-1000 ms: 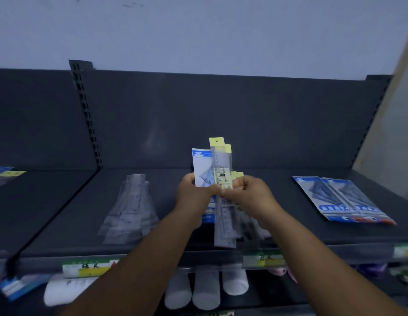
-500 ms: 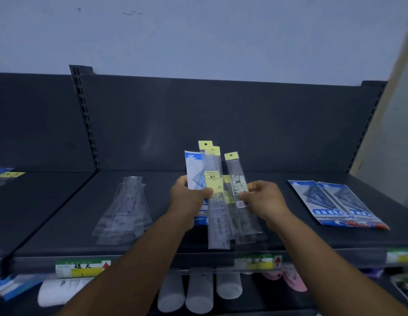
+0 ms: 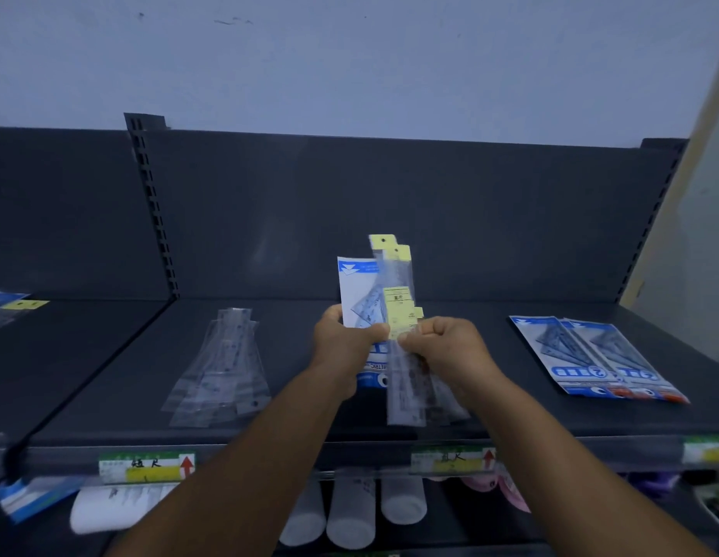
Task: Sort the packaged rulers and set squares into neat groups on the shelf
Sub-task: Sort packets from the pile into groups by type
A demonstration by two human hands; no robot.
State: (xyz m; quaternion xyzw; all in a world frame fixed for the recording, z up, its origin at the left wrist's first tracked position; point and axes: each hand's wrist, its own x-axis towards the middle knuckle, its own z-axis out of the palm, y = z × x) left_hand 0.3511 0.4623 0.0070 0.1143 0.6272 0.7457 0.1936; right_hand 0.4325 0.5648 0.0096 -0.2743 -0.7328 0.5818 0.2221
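Above the middle of the dark shelf (image 3: 350,432) I hold a bundle upright. My left hand (image 3: 342,343) grips a blue-and-white set square pack (image 3: 356,291) together with clear ruler packs with yellow header tabs (image 3: 394,275). My right hand (image 3: 446,347) pinches the ruler packs at their yellow label, thumb to thumb with the left. A fan of clear ruler packs (image 3: 223,367) lies on the shelf to the left. Two blue set square packs (image 3: 591,355) lie flat on the right.
Green and yellow price tags (image 3: 147,466) run along the shelf's front rail. White cylinders (image 3: 350,512) stand on the lower shelf. More packs (image 3: 12,305) lie on the neighbouring shelf at far left. A slotted upright (image 3: 151,203) divides the back panel; a wall closes the right side.
My right hand, which had drawn one ruler pack slightly to the right, has come back to the bundle. The packs are gathered together again and raised a little.
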